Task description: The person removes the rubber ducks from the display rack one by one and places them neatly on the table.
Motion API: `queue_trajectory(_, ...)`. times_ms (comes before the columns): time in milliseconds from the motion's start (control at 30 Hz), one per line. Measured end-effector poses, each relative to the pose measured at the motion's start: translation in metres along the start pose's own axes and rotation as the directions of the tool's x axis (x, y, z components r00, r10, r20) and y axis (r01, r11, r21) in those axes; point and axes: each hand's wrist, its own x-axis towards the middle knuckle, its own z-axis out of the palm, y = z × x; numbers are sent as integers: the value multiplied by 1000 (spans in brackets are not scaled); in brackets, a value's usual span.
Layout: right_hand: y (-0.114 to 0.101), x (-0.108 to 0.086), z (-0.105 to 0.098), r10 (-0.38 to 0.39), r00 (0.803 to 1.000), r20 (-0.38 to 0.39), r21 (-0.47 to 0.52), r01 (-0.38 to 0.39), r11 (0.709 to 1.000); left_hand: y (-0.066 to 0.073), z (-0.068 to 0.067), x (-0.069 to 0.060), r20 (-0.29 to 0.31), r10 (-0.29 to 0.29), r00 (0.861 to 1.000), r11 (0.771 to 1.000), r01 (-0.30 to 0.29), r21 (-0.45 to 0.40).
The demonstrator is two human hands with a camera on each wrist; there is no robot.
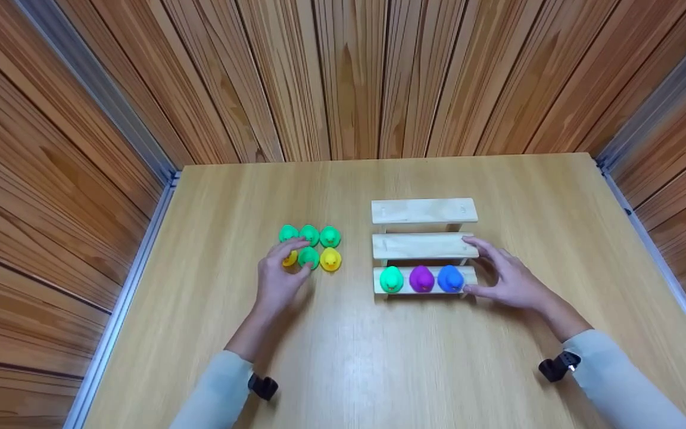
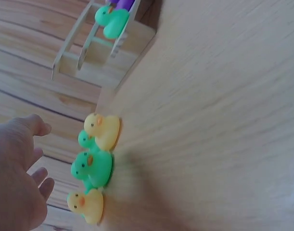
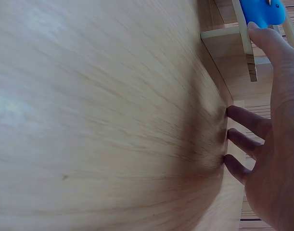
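On the wooden table (image 1: 343, 351) stand four green ducks (image 1: 330, 236) and two yellow ducks (image 1: 331, 260), nearer to the left edge, and one stepped rack (image 1: 425, 246), nearer to the right.

Both arms (image 1: 217, 387) reach forward, the left fingers (image 1: 292, 243) and right fingers (image 1: 486, 248) parted and slightly bent.

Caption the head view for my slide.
Left hand at six green and yellow ducks, right hand at a stepped rack bearing green duck, purple duck and blue duck.

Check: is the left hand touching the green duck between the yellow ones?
Apart. The left wrist view shows wooden wall between the left hand and the green duck.
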Motion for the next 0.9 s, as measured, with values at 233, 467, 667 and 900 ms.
queue_trajectory(233, 2, 0, 0, -24, 1000, -16, -22, 24, 999, 8, 12, -4, 25, 85, 996, 996, -86, 16)
queue_trajectory(467, 2, 0, 1, -25, 1000, -6, -4, 25, 1000, 18, 25, -8, 76, 108, 991, 994, -110, 23)
queue_trajectory(667, 2, 0, 1, -25, 1000, -1, 9, 25, 1000, 26, 36, -11, 154, 89, 984, 995, -94, 22)
queue_trajectory(900, 1, 0, 0, -15, 1000, -6, -5, 15, 1000, 35, 50, -13, 209, 117, 971, 993, -121, 7)
